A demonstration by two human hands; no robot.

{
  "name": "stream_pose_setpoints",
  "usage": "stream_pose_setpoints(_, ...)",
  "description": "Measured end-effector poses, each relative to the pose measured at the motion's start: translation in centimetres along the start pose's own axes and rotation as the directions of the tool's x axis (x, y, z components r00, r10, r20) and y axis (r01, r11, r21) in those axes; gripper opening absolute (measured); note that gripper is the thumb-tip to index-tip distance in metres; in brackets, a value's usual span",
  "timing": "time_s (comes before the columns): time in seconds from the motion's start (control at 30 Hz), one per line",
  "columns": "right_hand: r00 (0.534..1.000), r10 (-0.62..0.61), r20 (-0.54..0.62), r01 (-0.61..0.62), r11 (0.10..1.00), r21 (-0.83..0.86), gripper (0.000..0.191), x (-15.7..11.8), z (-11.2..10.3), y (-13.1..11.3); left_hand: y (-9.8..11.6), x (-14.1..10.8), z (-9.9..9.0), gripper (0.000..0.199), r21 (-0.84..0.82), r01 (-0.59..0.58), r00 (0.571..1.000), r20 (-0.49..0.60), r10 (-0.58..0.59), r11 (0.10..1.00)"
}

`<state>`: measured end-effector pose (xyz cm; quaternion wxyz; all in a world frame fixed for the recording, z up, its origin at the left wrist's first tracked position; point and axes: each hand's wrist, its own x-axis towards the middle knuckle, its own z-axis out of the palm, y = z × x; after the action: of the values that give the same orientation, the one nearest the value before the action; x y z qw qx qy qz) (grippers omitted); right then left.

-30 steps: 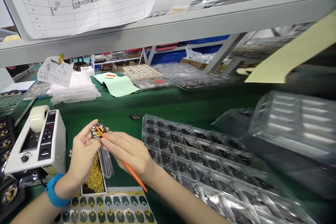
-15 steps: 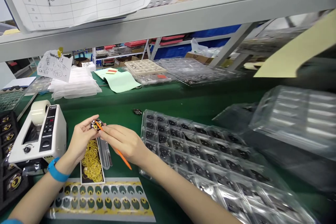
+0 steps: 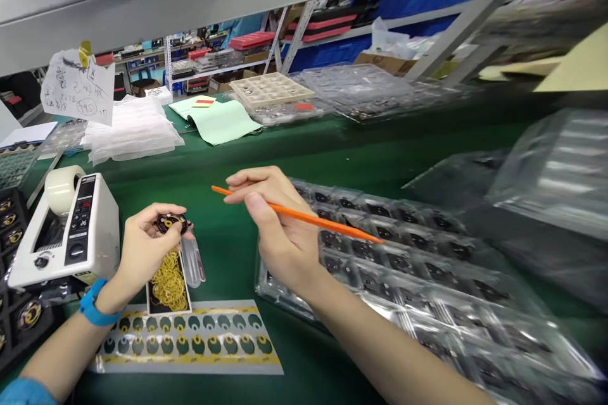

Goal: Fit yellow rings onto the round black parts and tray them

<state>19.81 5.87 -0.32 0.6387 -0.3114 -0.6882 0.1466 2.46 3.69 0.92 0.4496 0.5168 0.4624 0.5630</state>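
My left hand (image 3: 137, 243) pinches a small round black part (image 3: 170, 223) with a yellow ring at its centre. In my right hand (image 3: 285, 234) is a thin orange stick (image 3: 332, 225), pointed at its right end and held between thumb and fingers. That hand is raised over the left side of a transparent plastic tray (image 3: 270, 291), whose several pockets hold black parts. Below my left hand, a narrow white-edged box (image 3: 187, 294) is heaped with yellow rings (image 3: 170, 285). Beside the box lies a small transparent plastic case (image 3: 192, 262).
A white tape dispenser (image 3: 102, 228) stands left of my left hand, near a black tray (image 3: 14, 354) of round parts. A sheet of yellow-and-grey stickers (image 3: 190, 364) lies in front. Papers, a beige compartment tray (image 3: 268, 90) and stacked plastic trays line the back, beneath a grey shelf beam (image 3: 237, 3).
My right hand has drawn the orange stick away from the round part, up and to the right over the tray. My left hand still holds the part, now tilted flatter. The view has shifted.
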Motion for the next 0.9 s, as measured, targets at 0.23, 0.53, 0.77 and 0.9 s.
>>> stream_pose_setpoints(0.23,0.982,-0.102,0.161,0.106,0.994,-0.019,0.024,-0.9,1.3,-0.3,-0.3,-0.1,0.3,0.01,0.045,-0.032,0.993,-0.112,0.037,0.998)
stream_pose_setpoints(0.53,0.958,-0.258,0.122,0.286,0.882,-0.376,0.015,-2.3,3.4,0.7,-0.4,-1.3,1.2,0.032,0.002,-0.005,0.995,-0.1,0.006,1.0)
stream_pose_setpoints(0.77,0.976,-0.193,0.102,0.215,0.93,-0.298,0.011,-1.8,3.0,0.4,-0.7,-2.2,1.2,0.047,0.075,-0.057,0.998,-0.01,0.057,0.996)
stream_pose_setpoints(0.9,0.977,-0.167,0.134,0.198,0.941,-0.274,0.013,-1.7,2.8,0.8,-0.7,-2.2,1.0,0.045,0.134,-0.114,0.992,0.063,0.106,0.984)
